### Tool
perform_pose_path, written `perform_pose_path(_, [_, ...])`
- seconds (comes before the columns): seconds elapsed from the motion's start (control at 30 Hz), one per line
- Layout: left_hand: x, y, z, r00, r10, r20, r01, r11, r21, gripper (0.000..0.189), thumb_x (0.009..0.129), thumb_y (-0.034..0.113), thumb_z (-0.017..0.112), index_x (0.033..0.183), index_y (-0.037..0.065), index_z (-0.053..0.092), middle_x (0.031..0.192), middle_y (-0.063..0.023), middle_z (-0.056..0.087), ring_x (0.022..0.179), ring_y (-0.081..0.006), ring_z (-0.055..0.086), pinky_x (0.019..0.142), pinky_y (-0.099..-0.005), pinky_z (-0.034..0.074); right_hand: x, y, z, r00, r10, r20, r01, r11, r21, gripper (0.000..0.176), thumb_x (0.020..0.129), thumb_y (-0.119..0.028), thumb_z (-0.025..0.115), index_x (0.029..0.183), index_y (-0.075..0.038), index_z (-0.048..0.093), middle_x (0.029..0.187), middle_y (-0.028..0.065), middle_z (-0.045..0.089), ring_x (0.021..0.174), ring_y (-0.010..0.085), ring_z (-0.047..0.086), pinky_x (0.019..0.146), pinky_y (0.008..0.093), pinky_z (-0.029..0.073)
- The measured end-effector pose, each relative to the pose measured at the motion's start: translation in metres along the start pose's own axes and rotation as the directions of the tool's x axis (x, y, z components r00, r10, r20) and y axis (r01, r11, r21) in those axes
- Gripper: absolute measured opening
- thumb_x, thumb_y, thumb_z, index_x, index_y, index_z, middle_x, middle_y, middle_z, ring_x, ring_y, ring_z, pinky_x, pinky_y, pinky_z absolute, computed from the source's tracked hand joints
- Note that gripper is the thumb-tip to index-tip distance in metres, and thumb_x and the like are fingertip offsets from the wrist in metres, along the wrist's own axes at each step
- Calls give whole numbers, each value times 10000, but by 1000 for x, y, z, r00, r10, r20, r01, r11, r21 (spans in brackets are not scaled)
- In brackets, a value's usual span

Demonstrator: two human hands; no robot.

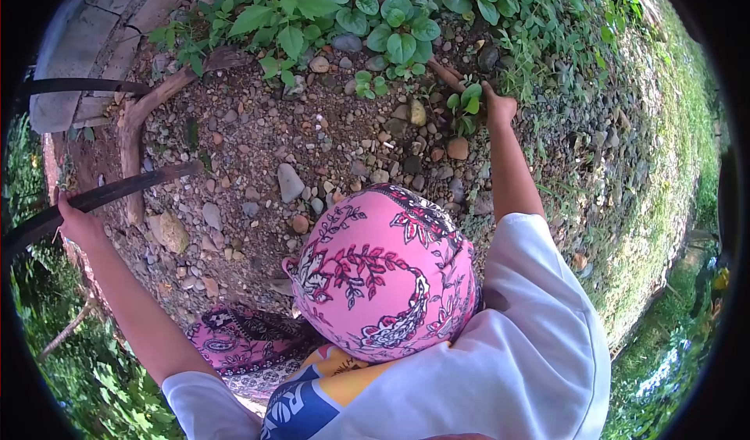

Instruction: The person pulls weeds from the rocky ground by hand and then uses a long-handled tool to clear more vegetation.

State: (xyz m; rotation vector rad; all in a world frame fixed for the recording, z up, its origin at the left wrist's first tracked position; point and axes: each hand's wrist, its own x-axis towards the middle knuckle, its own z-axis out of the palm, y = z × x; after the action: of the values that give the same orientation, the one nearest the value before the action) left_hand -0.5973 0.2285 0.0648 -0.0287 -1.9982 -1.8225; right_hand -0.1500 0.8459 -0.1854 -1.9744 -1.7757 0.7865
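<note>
My left hand (80, 220), at the far left, has its fingers closed round a long dark bar (133, 188) that slants over the stony soil. On the upper right, my right hand (500, 108) is low at the ground beside a small leafy plant (467, 103). Its fingers are drawn together at the plant's edge; what they grip is too small to tell. A brown stick-like piece (446, 74) lies just left of the plant. Pebbles surround the plant, with a yellowish stone (418, 113) and an orange-brown stone (458, 149) close by.
A curved branch (160, 92) and a second dark bar (86, 86) lie at the upper left, near paving slabs (94, 46). Leafy plants (398, 30) line the top. Pink patterned cloth (383, 276) covers a rounded shape between my arms. Grass (664, 151) borders the right.
</note>
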Motion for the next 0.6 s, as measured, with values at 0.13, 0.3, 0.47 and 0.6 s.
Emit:
perform_pose_path(0.13, [4,-4,-1,1000,-21,-11,21,999,-33,287,816,106,511,1062,-37,554,745,-79,550,690,-172,536,683,-284,449,2,-10,15,997,-52,-55,38,974,-223,575,599,-495,717,894,-6,647,895,201,629,878,336,599,778,383,465])
perform_pose_path(0.3, [3,-3,0,1000,0,23,2,997,-77,287,813,96,504,1060,-43,551,732,-79,545,690,-179,541,684,-293,457,-8,-12,18,996,-82,-28,69,947,-313,461,659,-467,677,901,-75,651,894,178,629,848,344,597,749,405,466])
perform_pose_path(0.47, [-4,4,7,1000,-23,-19,21,997,-79,276,812,86,505,1046,-53,551,728,-88,546,679,-181,541,669,-305,465,-13,2,22,981,-187,-51,177,972,-156,398,716,-403,660,924,-65,634,875,191,620,834,364,587,721,421,457])
perform_pose_path(0.6, [-4,5,5,1000,-7,-17,6,998,-61,284,806,96,515,1045,-51,553,745,-91,552,688,-177,539,697,-295,452,-43,4,8,953,-298,57,291,951,108,294,770,-297,647,928,-50,627,857,162,635,762,308,609,693,400,459])
